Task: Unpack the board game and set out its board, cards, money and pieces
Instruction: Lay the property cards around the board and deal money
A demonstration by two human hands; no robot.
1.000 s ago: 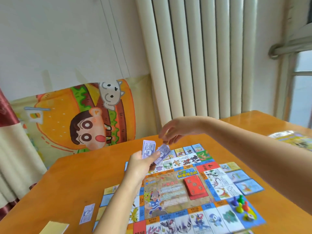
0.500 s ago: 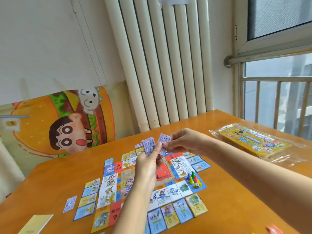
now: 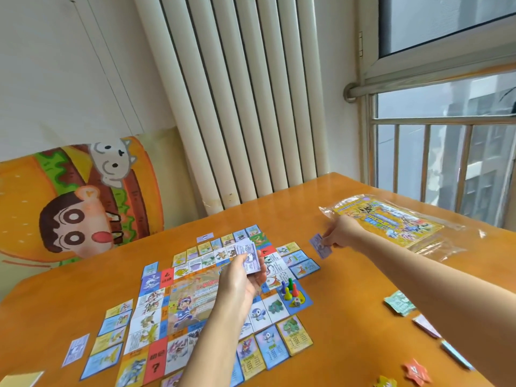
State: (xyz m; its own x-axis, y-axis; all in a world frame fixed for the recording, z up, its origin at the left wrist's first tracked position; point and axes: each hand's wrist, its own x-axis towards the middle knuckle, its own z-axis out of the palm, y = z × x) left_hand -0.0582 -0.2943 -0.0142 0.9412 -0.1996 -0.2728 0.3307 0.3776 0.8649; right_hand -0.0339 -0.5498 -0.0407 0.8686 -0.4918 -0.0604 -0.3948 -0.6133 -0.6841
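Orange table (image 3: 349, 277), colourful board (image 3: 192, 300) laid flat mid-table.
Above the board the left hand (image 3: 240, 282) grips a purple money stack (image 3: 250, 259); the right hand (image 3: 340, 233) pinches one purple note (image 3: 319, 248) just beside its far-right edge.

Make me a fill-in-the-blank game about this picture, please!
1. The left hand holds a stack of ____ bills.
2. The right hand pinches just ____ bill over the table.
3. The coloured pawns stand on a ____ corner square of the board.
4. The clear plastic bag holds a ____ printed sheet.

Missing words: purple, one, blue, yellow.
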